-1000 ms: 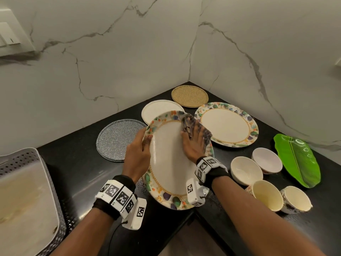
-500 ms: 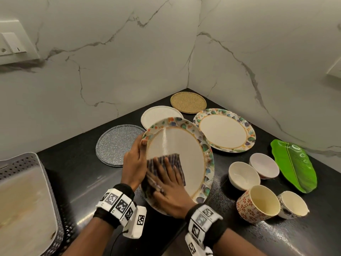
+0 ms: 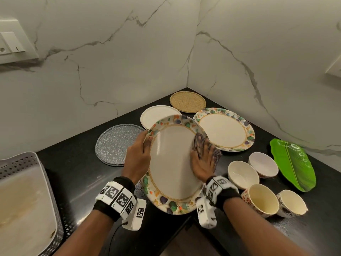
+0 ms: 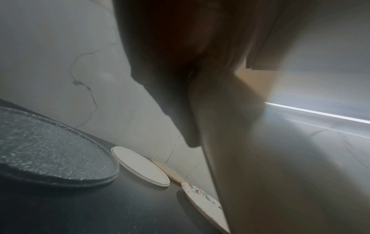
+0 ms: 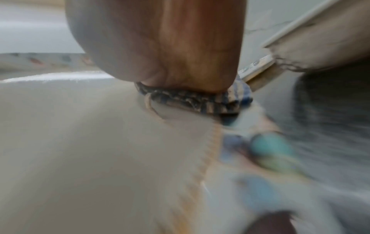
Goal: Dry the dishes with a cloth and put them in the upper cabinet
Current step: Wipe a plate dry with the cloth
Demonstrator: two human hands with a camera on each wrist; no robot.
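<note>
The left hand (image 3: 137,159) is gripping the left rim of a large round cream plate with a painted leaf border and gold ring (image 3: 171,163), thumb lying on the plate's face and the other fingers curling behind it, so the plate is tilting up above the front edge of the black stone counter (image 3: 73,174). The right hand (image 3: 203,163) is pressing a dark striped cloth (image 3: 200,143) flat against the plate's right rim, fingers spreading nearly straight over the fabric; the right wrist view, blurred, is showing the cloth bunching under the palm. A second leaf-bordered plate (image 3: 224,129) is lying flat just behind, with a plain white round plate (image 3: 156,113), a woven round mat (image 3: 187,101) and a speckled grey glass plate (image 3: 116,143) nearby. Two white bowls (image 3: 242,173), two patterned cups (image 3: 262,201) and a green leaf-shaped dish (image 3: 293,163) are sitting to the right.
</note>
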